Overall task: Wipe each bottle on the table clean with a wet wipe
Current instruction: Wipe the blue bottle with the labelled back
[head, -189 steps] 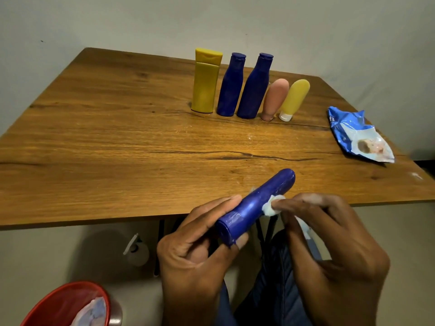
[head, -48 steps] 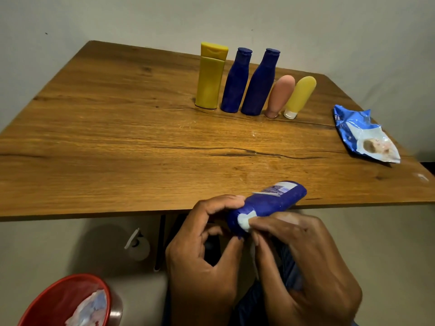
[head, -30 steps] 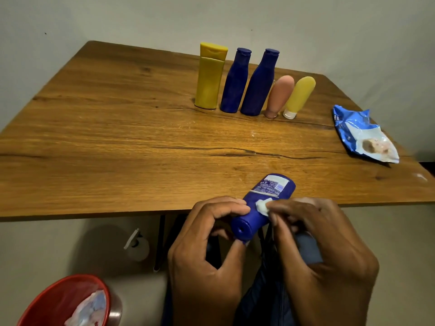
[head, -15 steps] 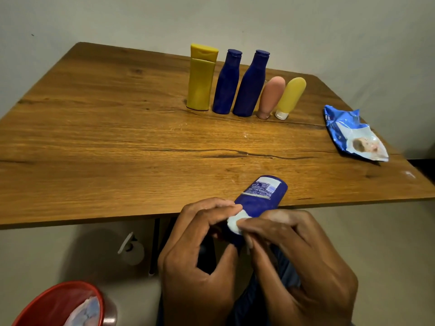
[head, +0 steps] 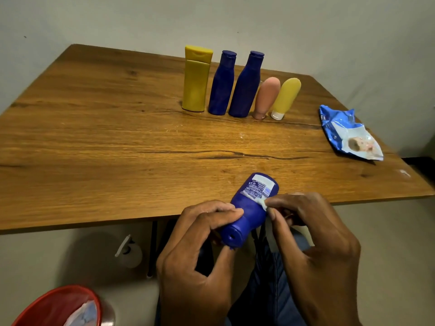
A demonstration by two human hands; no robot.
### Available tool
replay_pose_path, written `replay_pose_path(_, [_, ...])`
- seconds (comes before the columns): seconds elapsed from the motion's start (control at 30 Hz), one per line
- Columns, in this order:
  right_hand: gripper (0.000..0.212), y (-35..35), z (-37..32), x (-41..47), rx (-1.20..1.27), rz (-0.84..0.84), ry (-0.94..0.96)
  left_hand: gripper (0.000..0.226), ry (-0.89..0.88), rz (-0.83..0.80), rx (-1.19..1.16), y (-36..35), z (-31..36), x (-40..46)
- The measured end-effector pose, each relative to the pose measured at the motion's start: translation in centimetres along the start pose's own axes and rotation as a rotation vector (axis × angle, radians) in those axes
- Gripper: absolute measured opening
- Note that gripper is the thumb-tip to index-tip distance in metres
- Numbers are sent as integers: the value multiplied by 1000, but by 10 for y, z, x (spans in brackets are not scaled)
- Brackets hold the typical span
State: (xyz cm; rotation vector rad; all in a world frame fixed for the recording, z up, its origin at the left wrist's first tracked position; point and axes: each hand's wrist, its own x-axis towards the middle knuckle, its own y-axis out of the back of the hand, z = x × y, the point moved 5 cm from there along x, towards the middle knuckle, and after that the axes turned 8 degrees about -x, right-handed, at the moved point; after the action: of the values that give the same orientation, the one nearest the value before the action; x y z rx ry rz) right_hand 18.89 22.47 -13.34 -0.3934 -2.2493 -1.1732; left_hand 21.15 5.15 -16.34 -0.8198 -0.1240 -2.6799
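The left hand (head: 197, 250) grips the capped end of a blue bottle (head: 249, 208) held just off the table's (head: 94, 149) near edge while the right hand (head: 313, 243) pinches a small wet wipe (head: 263, 204) against its side, mid-wipe, so turning the bottle to reach unwiped faces looks next.

Left hand (head: 197, 250) grips cap end of a dark blue plastic bottle (head: 249, 208) held over the near edge of the wooden table (head: 94, 142), label up. Right hand (head: 313, 236) pinches a small white wet wipe (head: 263, 204) against the bottle's side. Far side: five upright bottles in a row (head: 240, 85). Far right: crumpled blue wipe packet (head: 348, 135). Near left, on the floor: red bin (head: 54, 307), probably holding used wipes.
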Motion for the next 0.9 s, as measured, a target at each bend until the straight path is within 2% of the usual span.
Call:
replay_pose_path(0.1, [12, 3, -14, -7, 29, 5, 49, 27, 3, -17, 6, 0, -2, -1])
replay_pose_path(0.2, [13, 5, -25, -12, 56, 2, 75, 41, 43, -43, -15, -1, -4, -4])
replay_pose_path(0.3, [15, 7, -28, -14, 76, -2, 72, 40, 85, -64, -82, -3, -4, -5])
replay_pose_path(0.47, [14, 6, -40, -19, 54, -1, 103, 31, 83, -12, -47, -4, -6, -7])
replay_pose_path(0.67, [13, -2, -18, 3, -27, -33, 40, 41, 184, 63, -87, -3, -13, -9])
replay_pose_path(0.77, [21, -6, -7, 15, -120, -66, -14, 46, 172, 51, -65, -4, -13, -9])
replay_pose_path(0.9, [15, -9, -22, 7, -72, -86, 55, 45, 152, 60, -56, -2, -14, -8])
